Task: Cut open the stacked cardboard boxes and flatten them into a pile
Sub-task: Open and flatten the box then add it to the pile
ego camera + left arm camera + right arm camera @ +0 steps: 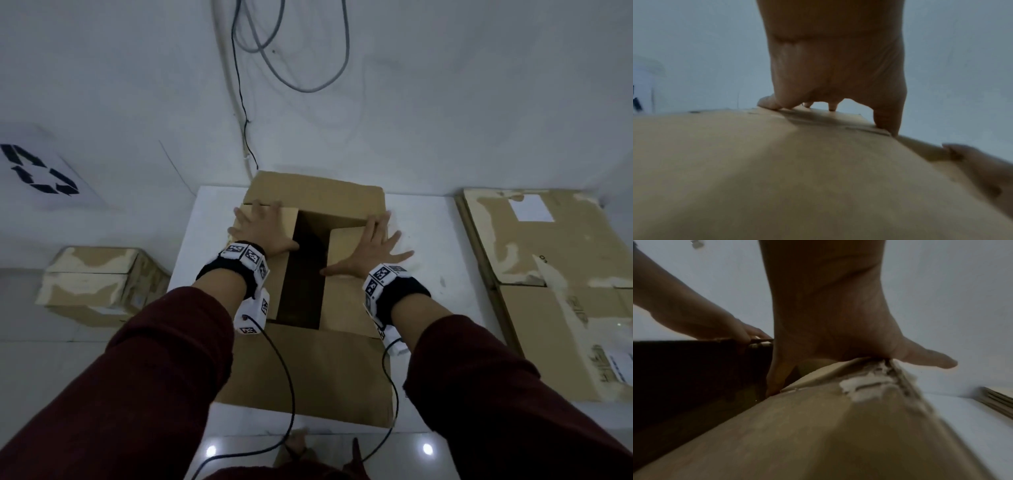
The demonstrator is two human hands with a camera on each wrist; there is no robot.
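- The open cardboard box [308, 274] lies at the centre of the frame on the white desk [445, 274].
- The left hand [263, 229] and the right hand [370, 250] are spread wide and pressed flat on its side flaps; nothing is gripped.
- Uneven pressure could make the box slide off the near desk edge.
- The torn right flap [865, 386] might rip further.
- A thumb at the dark gap could be pinched.
- The flattened pile [555, 274] lies at the right.

I see matt brown cardboard box [318, 370], paper torn rough w/ white patches at right edge; desk [212, 219] smooth white.
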